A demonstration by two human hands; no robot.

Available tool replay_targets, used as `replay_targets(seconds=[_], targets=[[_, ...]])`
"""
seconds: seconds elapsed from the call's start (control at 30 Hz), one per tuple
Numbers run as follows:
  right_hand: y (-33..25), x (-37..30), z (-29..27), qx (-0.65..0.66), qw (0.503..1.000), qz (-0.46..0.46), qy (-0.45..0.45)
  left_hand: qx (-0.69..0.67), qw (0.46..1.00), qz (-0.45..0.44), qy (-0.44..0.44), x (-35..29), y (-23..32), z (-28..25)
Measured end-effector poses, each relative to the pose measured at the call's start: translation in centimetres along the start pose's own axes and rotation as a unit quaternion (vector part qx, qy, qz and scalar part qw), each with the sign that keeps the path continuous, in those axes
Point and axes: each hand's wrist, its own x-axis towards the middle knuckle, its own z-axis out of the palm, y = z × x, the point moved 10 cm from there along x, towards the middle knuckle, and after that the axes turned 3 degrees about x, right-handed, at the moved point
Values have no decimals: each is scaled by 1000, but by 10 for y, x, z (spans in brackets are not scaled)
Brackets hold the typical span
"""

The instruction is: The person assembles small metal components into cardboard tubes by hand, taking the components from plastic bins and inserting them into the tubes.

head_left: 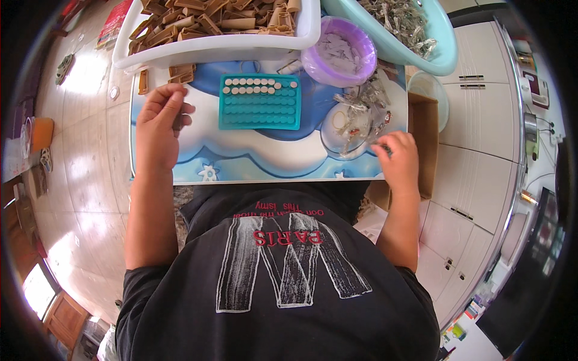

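My left hand (pixel 161 123) is raised over the table's left side, fingers curled in and thumb near the index finger. Anything inside it is hidden. Near the table's front right corner is my right hand (pixel 397 157), its fingertips drawn together beside a pile of clear plastic packets (pixel 361 114); what they pinch is too small to make out. Between the hands lies a teal tray (pixel 259 125) of round hollows. White discs (pixel 250 85) fill much of its two far rows, and the nearer rows show teal. Brown trough-shaped pieces (pixel 182 73) lie beyond my left hand.
A white bin (pixel 217 43) heaped with brown pieces stands at the back. Right of it are a purple bowl (pixel 316 71) with white slips and a light-blue basin (pixel 444 57) of wrapped packets. A cardboard box (pixel 426 138) adjoins the table's right edge.
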Motion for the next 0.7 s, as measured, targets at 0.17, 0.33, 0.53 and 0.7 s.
replay_targets(seconds=[0.17, 0.33, 0.53, 0.7], targets=[[31, -2, -46, 383, 898, 145, 163, -34, 984, -71, -162, -29, -11, 45], [10, 10, -60, 471, 844, 90, 238, 32, 947, -180, -262, -73, -29, 99], [-18, 1, -88, 495, 774, -28, 394, 56, 893, -228, -384, -105, -43, 138], [-60, 8, -58, 479, 834, -27, 272, 27, 876, -233, -420, -111, -50, 158]])
